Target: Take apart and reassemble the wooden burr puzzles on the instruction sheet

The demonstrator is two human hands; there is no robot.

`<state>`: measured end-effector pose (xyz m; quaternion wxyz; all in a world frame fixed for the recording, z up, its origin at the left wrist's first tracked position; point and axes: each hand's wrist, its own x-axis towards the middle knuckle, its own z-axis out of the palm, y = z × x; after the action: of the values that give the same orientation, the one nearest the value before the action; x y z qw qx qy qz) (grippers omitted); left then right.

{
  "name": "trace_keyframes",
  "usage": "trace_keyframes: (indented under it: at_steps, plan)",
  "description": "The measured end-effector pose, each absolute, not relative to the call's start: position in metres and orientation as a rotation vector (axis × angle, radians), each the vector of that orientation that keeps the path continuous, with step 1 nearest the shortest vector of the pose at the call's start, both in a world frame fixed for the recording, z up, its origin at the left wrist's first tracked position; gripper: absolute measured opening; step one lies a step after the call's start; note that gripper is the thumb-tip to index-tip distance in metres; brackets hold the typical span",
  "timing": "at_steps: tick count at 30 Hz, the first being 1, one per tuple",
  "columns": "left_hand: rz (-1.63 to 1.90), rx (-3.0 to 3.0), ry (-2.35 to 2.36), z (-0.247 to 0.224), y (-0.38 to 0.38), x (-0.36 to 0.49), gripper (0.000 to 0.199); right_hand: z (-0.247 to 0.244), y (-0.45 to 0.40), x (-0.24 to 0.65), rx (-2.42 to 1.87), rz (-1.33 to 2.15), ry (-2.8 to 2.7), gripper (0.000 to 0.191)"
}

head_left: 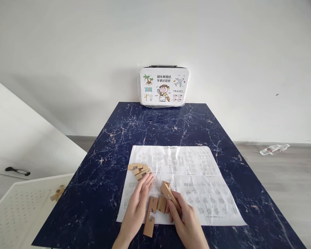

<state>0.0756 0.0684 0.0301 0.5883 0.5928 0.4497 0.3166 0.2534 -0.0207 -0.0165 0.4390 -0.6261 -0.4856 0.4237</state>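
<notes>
A printed paper sheet [197, 186] lies on the dark blue marbled table [98, 193]. Several notched wooden pieces [138, 166] are grouped at its left side, and the fingertips of my left hand [139, 199] rest at their near edge, fingers extended and lying flat. My right hand [182, 216] grips a long wooden piece [171, 195] between thumb and fingers, tilted over other pieces. Between the hands, a notched wooden piece [149, 218] lies lengthwise, partly past the paper's front edge. A shorter wooden block [161, 204] sits beside it, close to my right fingers.
A white case with cartoon pictures [165, 86] stands at the table's back edge against the wall. Left of the table, a wooden object [57, 193] rests on a white perforated surface [20, 211]. A clear plastic bottle [274, 149] lies on the floor at right.
</notes>
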Motion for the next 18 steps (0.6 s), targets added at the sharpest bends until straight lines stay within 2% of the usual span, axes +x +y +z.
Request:
trace_keyframes:
  at_steps: [7, 11, 18]
  plan:
    - [0.735, 1.967, 1.255, 0.023, 0.034, 0.055, 0.027, -0.017, -0.021, 0.255, -1.554, 0.995, -1.221, 0.048]
    - [0.787, 2.152, 1.439, 0.001, 0.011, 0.048, 0.040, -0.019, -0.024, 0.255, -1.552, 0.985, -1.231, 0.047]
    - [0.728, 2.339, 1.446, 0.000, 0.007, 0.046, 0.024, -0.019, -0.025, 0.254, -1.593, 1.023, -1.201, 0.052]
